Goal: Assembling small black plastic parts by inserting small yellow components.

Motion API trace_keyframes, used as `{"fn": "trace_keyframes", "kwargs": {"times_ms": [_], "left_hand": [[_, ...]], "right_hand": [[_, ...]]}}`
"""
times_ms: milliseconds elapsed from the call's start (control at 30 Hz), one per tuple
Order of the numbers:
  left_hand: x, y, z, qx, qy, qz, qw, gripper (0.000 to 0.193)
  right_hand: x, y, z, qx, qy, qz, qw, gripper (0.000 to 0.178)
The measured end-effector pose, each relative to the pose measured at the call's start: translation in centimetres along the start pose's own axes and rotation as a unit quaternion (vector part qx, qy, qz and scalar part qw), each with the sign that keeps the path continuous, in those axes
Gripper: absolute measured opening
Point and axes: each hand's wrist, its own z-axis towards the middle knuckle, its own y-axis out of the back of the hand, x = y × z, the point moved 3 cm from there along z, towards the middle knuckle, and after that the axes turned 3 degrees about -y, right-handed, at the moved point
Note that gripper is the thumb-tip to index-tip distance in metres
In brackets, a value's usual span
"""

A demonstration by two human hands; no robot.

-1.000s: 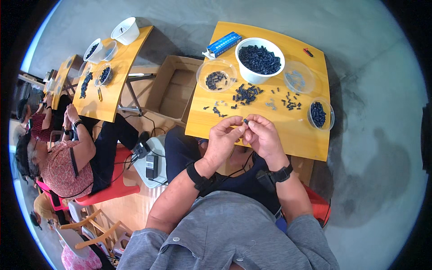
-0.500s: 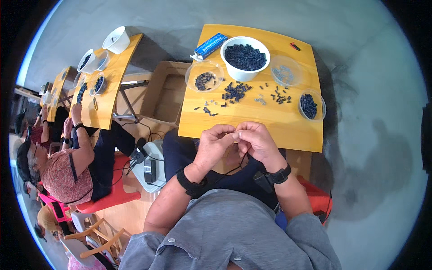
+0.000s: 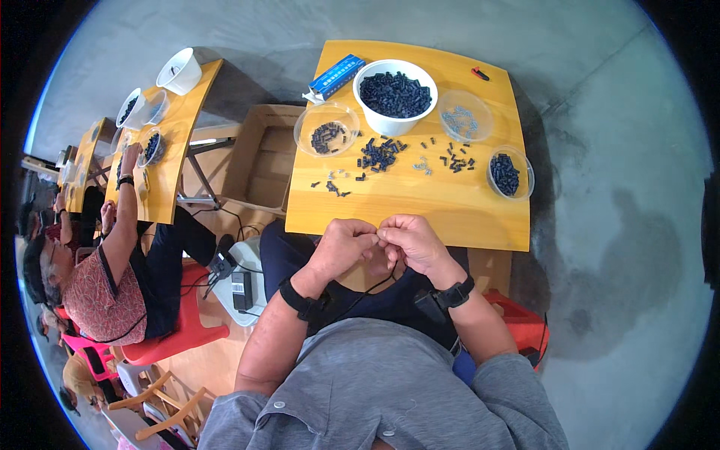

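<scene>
My left hand (image 3: 343,247) and my right hand (image 3: 415,241) meet just off the table's front edge, above my lap. Both are closed, thumbs and fingertips pinched together; whatever lies between them is too small or hidden to make out. Beyond them on the yellow wooden table (image 3: 427,214) lies a loose pile of small black cylindrical pieces (image 3: 381,154). Small silvery metal pieces (image 3: 422,166) and another scatter of black pieces (image 3: 457,160) lie to its right. A few tiny dark pieces (image 3: 334,187) sit nearer the left edge.
A white tub (image 3: 391,126) holds many black pieces. Around it stand a clear dish (image 3: 303,141) of dark pieces, a clear dish (image 3: 484,124) of silvery ones and a clear bowl (image 3: 530,180) of black ones. A blue box (image 3: 337,75) lies behind. Another person (image 3: 105,292) works at the left table.
My hands stay pinched together, shifted slightly left and lower in the picture. The whole view has moved a little. The person at left has reached an arm farther over their table.
</scene>
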Motion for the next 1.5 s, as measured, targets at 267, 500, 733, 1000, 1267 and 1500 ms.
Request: {"fn": "trace_keyframes", "kwargs": {"times_ms": [267, 500, 733, 1000, 1267, 1500], "left_hand": [[0.8, -0.5, 0.5, 0.003, 0.045, -0.028, 0.999, 0.015], [1.9, -0.9, 0.0, -0.016, 0.066, -0.095, 0.993, 0.014], [2.2, -1.2, 0.0, -0.026, 0.082, -0.097, 0.992, 0.013], [2.7, -1.5, 0.2, -0.032, 0.078, -0.096, 0.992, 0.012], [2.9, -1.3, 0.4, -0.048, 0.081, -0.105, 0.99, 0.013], [3.7, -1.6, 0.5, -0.056, 0.083, -0.122, 0.988, 0.013]], "right_hand": [[1.2, 4.2, 2.2, -0.119, 0.101, -0.214, 0.964, 0.011], [5.7, 10.9, 4.4, -0.371, 0.21, -0.567, 0.705, 0.016], [6.1, 10.7, 5.6, -0.348, 0.238, -0.622, 0.66, 0.014], [5.5, 11.5, 5.3, -0.321, 0.239, -0.639, 0.657, 0.011], [5.5, 11.5, 4.8, -0.323, 0.305, -0.607, 0.659, 0.009], [5.8, 11.2, 5.0, -0.31, 0.279, -0.618, 0.667, 0.011]]}}
